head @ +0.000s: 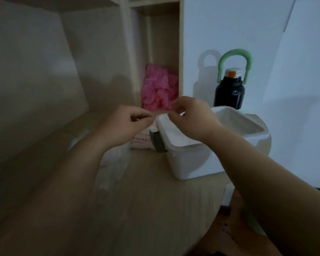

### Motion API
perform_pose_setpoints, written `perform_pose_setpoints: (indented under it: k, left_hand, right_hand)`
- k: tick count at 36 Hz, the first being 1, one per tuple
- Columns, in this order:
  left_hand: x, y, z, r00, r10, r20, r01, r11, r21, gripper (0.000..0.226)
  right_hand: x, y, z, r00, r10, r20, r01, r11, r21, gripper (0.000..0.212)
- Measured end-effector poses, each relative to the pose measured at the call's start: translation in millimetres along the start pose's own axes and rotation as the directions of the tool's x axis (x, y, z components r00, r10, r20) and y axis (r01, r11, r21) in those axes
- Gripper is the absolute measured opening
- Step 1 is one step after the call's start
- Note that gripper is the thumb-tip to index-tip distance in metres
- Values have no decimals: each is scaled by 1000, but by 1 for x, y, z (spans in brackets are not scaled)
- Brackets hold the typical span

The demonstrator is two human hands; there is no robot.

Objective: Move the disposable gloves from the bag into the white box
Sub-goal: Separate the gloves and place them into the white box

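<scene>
The white box [192, 159] stands open on the wooden desk, with white sheet-like contents [174, 134] against its left wall. My left hand [126, 122] hovers just left of the box's far corner, thumb and forefinger pinched together. My right hand [190, 115] is over the box's rim, its fingertips pinched too. Between them they seem to hold a thin clear disposable glove, which is barely visible in the dim light. A crumpled clear plastic bag [115, 163] lies on the desk under my left forearm.
A white packet with red print [140, 142] sits left of the box by its grey latch [158, 143]. A black bottle with a green handle [229, 93] stands behind the box. A pink plastic bundle [159, 89] fills a shelf compartment. The desk's edge curves at lower right.
</scene>
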State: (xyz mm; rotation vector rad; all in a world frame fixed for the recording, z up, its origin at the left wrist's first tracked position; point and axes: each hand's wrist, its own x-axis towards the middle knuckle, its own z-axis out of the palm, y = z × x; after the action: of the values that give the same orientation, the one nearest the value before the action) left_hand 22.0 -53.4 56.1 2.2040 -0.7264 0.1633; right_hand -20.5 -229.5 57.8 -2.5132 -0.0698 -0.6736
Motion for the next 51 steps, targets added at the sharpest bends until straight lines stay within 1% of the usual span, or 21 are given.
perform_pose_setpoints:
  k: [3, 7, 10, 12, 14, 17, 21, 24, 26, 28, 30, 32, 35, 37, 39, 43, 44, 46, 48, 49, 51]
  left_hand:
    - [-26, -25, -13, 997, -57, -53, 56, 998, -34, 12]
    - [-65, -58, -21, 977, -214, -4, 214, 976, 30, 19]
    - [-90, -81, -11, 938, -330, 106, 300, 926, 231, 61]
    - [-102, -94, 0, 913, -373, 166, 333, 915, 229, 83]
    - [-110, -104, 12, 927, -340, 156, 301, 926, 227, 97]
    - [-112, -114, 24, 962, -270, 50, 259, 953, 157, 80]
    - [-106, -114, 29, 968, -236, -82, 245, 962, 123, 43]
    - [-97, -109, 27, 962, -244, -119, 231, 966, -114, 16]
    - [-96, -97, 25, 968, -248, -46, 207, 885, -418, 15]
    - [-94, -88, 23, 963, -263, 59, 233, 705, -670, 17]
    - [-91, -86, 19, 954, -255, 160, 272, 502, -821, 7]
    - [-85, -88, 12, 949, -218, 229, 289, 304, -908, 18]
    - [-79, -86, 3, 961, -172, 214, 225, 42, -974, 43]
    - [-76, -81, -1, 970, -160, 181, 169, -88, -982, 38]
    - [-72, -77, -4, 978, -154, 143, 121, -145, -982, 32]
    - [-69, -62, -12, 981, 22, 191, 192, -109, -975, 45]
    - [-68, -59, -12, 979, 78, 187, 195, -115, -974, 39]
    - [-65, -62, -15, 985, 53, 166, 171, -114, -979, 36]
    - [-65, -68, -18, 984, 24, 175, 177, -178, -968, 52]
    - [-64, -68, -20, 984, -7, 179, 175, -187, -967, 58]
    - [-53, -88, -27, 962, -186, 202, 180, -132, -975, 48]
  right_hand:
    - [-16, -31, 20, 994, -77, -76, 83, 994, 77, 21]
    - [-39, -60, 52, 988, -145, -51, 153, 968, 201, 22]
    - [-53, -64, 81, 993, -73, 96, 50, 974, 220, 28]
    - [-62, -60, 99, 975, 22, 221, -74, 971, 227, 34]
    - [-71, -54, 111, 941, 105, 323, -185, 956, 228, 40]
    - [-78, -43, 119, 856, 180, 486, -322, 919, 227, 50]
    - [-78, -34, 120, 804, 199, 561, -430, 846, 316, 61]
    - [-73, -31, 115, 788, 184, 587, -518, 714, 472, 61]
    - [-69, -33, 110, 738, 160, 655, -613, 565, 553, 66]
    - [-66, -36, 107, 695, 131, 707, -677, 451, 582, 85]
    - [-62, -40, 108, 702, 143, 698, -686, 400, 608, 98]
    - [-58, -40, 107, 739, 148, 658, -660, 357, 661, 100]
    - [-53, -40, 97, 734, 108, 670, -674, 241, 699, 80]
    - [-54, -39, 93, 728, 62, 683, -669, 284, 687, 44]
    - [-54, -42, 89, 702, 30, 712, -683, 309, 661, 39]
    - [-49, -50, 79, 628, -152, 764, -739, 193, 646, 68]
    - [-47, -52, 76, 646, -166, 745, -727, 165, 667, 70]
    - [-41, -54, 74, 722, -130, 680, -681, 44, 731, 68]
    - [-35, -53, 69, 790, -12, 612, -612, -47, 789, 64]
    - [-31, -51, 64, 821, 16, 570, -570, -24, 821, 58]
    - [-26, -49, 53, 873, 27, 487, -486, 117, 866, 41]
